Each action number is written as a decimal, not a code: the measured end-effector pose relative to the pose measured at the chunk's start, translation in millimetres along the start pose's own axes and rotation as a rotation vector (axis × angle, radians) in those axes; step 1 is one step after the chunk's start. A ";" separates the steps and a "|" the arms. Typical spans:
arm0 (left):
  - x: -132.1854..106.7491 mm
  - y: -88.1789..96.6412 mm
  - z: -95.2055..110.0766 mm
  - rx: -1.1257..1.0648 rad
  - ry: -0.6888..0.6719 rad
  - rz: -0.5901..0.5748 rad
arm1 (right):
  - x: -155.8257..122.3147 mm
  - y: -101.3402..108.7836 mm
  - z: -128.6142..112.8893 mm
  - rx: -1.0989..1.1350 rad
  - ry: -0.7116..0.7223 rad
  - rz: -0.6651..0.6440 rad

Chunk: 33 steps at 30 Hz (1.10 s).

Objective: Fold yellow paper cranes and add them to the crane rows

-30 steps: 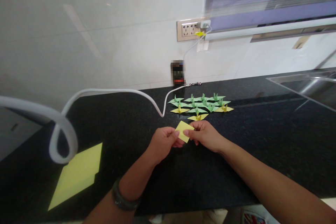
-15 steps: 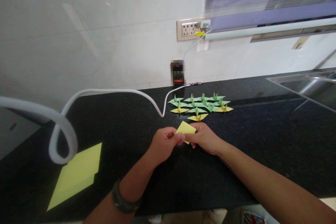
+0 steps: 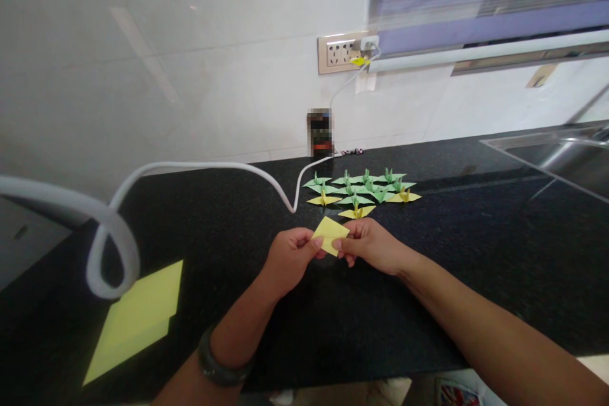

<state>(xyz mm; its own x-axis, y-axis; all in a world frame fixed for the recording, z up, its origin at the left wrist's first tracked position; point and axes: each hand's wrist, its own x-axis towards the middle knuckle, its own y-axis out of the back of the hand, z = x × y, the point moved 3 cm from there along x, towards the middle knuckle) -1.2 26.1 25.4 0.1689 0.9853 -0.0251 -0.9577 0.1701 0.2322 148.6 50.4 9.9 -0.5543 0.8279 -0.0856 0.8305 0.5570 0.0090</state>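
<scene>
A small yellow folded paper square (image 3: 330, 231) is held just above the black counter, one corner pointing away from me. My left hand (image 3: 292, 257) pinches its left corner, thumb on top. At the right corner my right hand (image 3: 366, 244) grips it, thumb pressed on the lower part and fingers curled underneath. Just beyond my hands stand several folded paper cranes; the closest is a yellow crane (image 3: 356, 212), with green cranes (image 3: 354, 190) in rows behind it. Flat yellow paper sheets (image 3: 137, 317) lie to the left of my left arm.
A thick white cable (image 3: 214, 165) loops across the left of the counter (image 3: 371, 323). A blurred-out upright device (image 3: 320, 133) leans on the wall below a socket (image 3: 340, 52) with a charger. A metal sink (image 3: 566, 158) is at the far right.
My right thumb has shifted off the left thumb, so the thumbs are now apart on the paper. The paper sits slightly further left in view.
</scene>
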 end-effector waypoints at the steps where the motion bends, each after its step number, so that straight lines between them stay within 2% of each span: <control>1: 0.1 0.1 -0.4 0.001 -0.002 -0.003 | 0.0 -0.2 0.3 0.006 -0.004 -0.005; 7: 2.0 1.0 -2.2 -0.010 0.004 0.021 | -0.7 1.0 2.5 -0.073 -0.028 0.082; 12: 2.2 1.4 -1.4 0.026 -0.009 -0.010 | -1.6 0.8 -3.4 -0.012 0.026 0.012; 16: 1.1 -0.6 -0.1 0.071 -0.032 -0.069 | 0.1 4.9 -3.3 -0.013 0.045 0.072; 19: 2.5 -0.2 -1.6 0.007 -0.003 -0.033 | 0.3 4.5 -2.3 -0.068 0.078 0.128; 21: 4.3 1.5 -4.4 -0.088 0.041 0.044 | -2.6 4.3 -6.1 -0.163 0.176 0.254; 24: 6.1 3.6 -8.6 -0.194 0.099 0.153 | -12.2 2.2 -18.2 -0.403 0.431 0.446; 26: 6.2 1.7 -10.5 -0.278 0.164 0.122 | -17.0 -1.3 -23.9 -0.536 0.575 0.430; 28: 5.1 -2.5 -10.7 -0.393 0.235 0.021 | -19.2 -2.6 -25.6 -0.617 0.673 0.396; 30: 3.6 -5.5 -9.3 -0.486 0.266 -0.061 | -18.7 -2.3 -24.0 -0.667 0.726 0.371; 33: 2.8 -5.8 -8.6 -0.536 0.273 -0.083 | -16.1 -2.5 -20.0 -0.733 0.750 0.352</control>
<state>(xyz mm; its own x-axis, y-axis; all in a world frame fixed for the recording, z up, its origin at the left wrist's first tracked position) 2.8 28.0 15.7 0.2501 0.9246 -0.2874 -0.9398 0.1604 -0.3018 154.3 37.0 31.1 -0.3918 0.6396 0.6614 0.8521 -0.0189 0.5230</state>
